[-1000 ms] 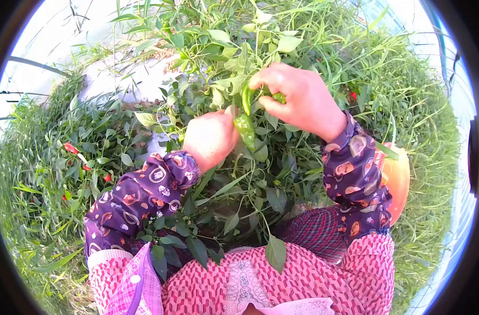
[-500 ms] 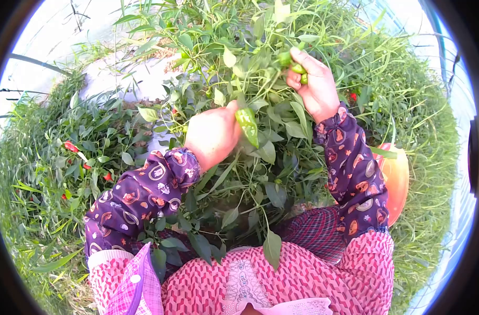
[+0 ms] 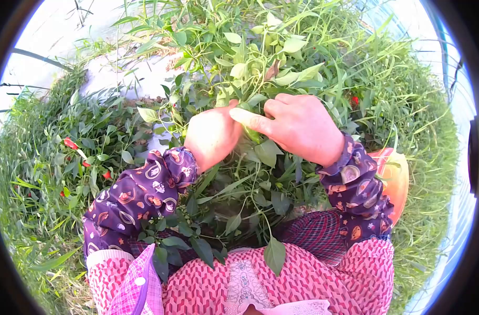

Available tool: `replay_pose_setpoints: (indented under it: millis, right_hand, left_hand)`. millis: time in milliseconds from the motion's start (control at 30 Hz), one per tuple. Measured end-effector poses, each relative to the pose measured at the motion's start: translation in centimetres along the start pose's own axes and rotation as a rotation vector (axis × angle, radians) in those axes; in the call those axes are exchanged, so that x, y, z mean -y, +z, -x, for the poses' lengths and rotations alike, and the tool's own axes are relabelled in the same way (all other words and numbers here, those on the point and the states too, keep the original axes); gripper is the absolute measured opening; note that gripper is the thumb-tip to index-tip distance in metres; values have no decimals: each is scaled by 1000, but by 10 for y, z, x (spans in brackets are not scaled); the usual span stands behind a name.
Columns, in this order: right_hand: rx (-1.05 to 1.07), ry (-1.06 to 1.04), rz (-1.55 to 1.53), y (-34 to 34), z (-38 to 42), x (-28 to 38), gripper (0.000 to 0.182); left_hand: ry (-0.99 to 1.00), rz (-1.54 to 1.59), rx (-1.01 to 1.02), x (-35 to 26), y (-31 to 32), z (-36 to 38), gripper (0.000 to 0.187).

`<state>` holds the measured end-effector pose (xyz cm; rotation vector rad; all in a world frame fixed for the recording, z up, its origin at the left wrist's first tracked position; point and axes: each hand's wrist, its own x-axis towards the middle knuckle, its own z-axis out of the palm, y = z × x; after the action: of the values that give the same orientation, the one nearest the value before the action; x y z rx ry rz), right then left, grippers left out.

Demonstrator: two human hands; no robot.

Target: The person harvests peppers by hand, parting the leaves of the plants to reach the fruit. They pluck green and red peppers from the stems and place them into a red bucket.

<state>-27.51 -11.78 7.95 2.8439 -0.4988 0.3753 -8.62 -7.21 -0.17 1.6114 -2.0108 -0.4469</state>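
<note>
Amid the pepper plant (image 3: 260, 79), my left hand (image 3: 213, 134) is closed, its thumb and fingertips pinched at the top of a green pepper (image 3: 253, 135). My right hand (image 3: 302, 128) lies across that pepper from the right, back of the hand up. Its extended finger reaches the left fingertips, and the other fingers are curled under. Whatever is in the right palm is hidden; green peppers showed there a moment ago. Most of the pinched pepper is covered by the right hand and leaves.
Red peppers (image 3: 70, 144) hang among the leaves at left, and another red pepper (image 3: 354, 100) shows at right. An orange container (image 3: 396, 181) stands beside my right forearm. Tall grass (image 3: 428, 210) grows along the right. A leafy stem (image 3: 274, 254) overhangs my lap.
My right hand has come down and left from the upper stems to meet my left hand, turning palm down. The left hand has stayed nearly still. The green peppers in the right hand are now hidden.
</note>
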Motion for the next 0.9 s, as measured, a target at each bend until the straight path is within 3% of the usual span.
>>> replay_pose_setpoints:
  millis: [67,133,167,233,300,367,433,467,500,567,633,700,767,833,900]
  right_hand:
    - [-8,-25,34,9,-2,0,46]
    - [-118,67,-391,15,-4,-5,40]
    - [-118,68,-393,15,-3,-7,40]
    - [-30,886,-1425,9,-2,-15,23]
    - [-403,1094,-2209,33,10,-36,18]
    - [-623,1053,-2356,30,26,-75,20]
    - [-685,978,-2113,-2,47,-92,20]
    - [-720,1012,-1828,-19,67,-101,22]
    - [-831,1087,-1418,-34,90,-110,22]
    - [-802,1289,-653,-70,148,-121,25]
    - [-632,1321,58,-95,224,-132,30]
    - [-287,1245,672,-110,319,-137,36]
    - [99,1566,733,-121,388,-124,47]
    - [740,1795,520,-125,468,-131,64]
    - [987,1603,472,-113,536,-140,74]
  left_hand:
    - [22,-21,1,-2,-1,1,20]
    - [29,-24,25,-4,-4,5,21]
    - [43,-24,54,-6,-4,7,22]
    - [65,27,21,-11,-6,5,27]
    - [40,63,8,-10,-9,1,28]
    - [43,6,66,5,1,5,32]
    - [-75,813,164,19,8,1,40]
    - [-206,941,270,4,-16,-1,56]
    - [-595,1074,354,0,-23,-2,63]
    - [-728,1413,313,-9,-33,-7,65]
    - [-643,1492,393,-6,-37,-8,55]
    - [-677,1497,299,-3,-26,-9,47]
    - [-611,1542,345,10,-12,-11,41]
    - [-554,1583,344,11,-4,-13,39]
    - [-593,1602,313,9,-3,-12,37]
